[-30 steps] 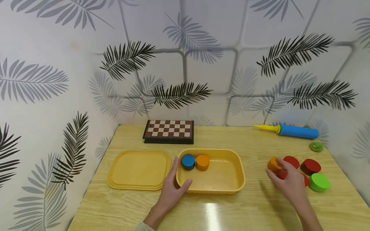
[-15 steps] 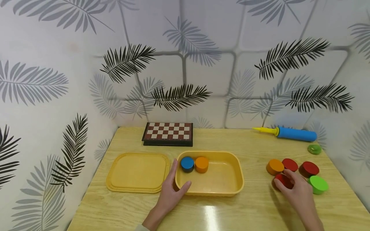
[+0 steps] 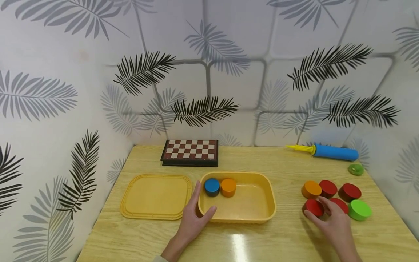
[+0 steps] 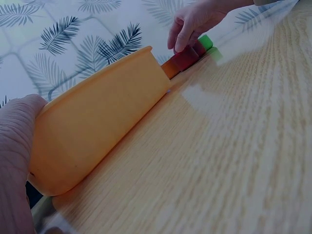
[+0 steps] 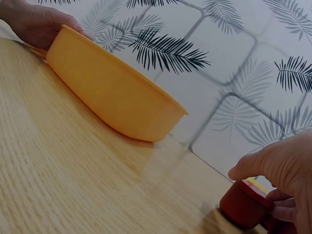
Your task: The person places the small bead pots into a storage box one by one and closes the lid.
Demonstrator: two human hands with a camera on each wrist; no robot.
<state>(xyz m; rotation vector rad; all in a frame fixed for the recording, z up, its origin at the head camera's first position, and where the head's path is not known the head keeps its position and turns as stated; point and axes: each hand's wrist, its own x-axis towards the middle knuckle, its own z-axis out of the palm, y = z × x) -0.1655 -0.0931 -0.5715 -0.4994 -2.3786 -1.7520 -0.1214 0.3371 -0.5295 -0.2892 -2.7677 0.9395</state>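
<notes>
In the head view, my right hand (image 3: 335, 218) pinches a small red round tub (image 3: 314, 207) between thumb and fingers, low over the table. The right wrist view shows this red tub (image 5: 243, 204) upright under my thumb. Beside it are an orange tub (image 3: 311, 189), more red tubs (image 3: 328, 188) and a green one (image 3: 360, 210). My left hand (image 3: 193, 220) rests against the left end of a yellow plastic box (image 3: 271, 203), thumb along its front edge and fingers straight along its side. Inside the box, a blue tub (image 3: 212, 187) and another orange tub (image 3: 228, 187) stand at the back left.
A flat yellow lid (image 3: 156, 196) lies left of the box on the wooden table (image 3: 262, 242). Behind are a folded chessboard (image 3: 190, 153) and a blue hand pump (image 3: 335, 152) with a yellow nozzle, near the wall. A small green coiled item (image 3: 355, 169) lies at the right.
My right hand has come down from beside the orange tub onto a red tub and shifted it slightly left, uncovering another red one. My left hand stays at the box.
</notes>
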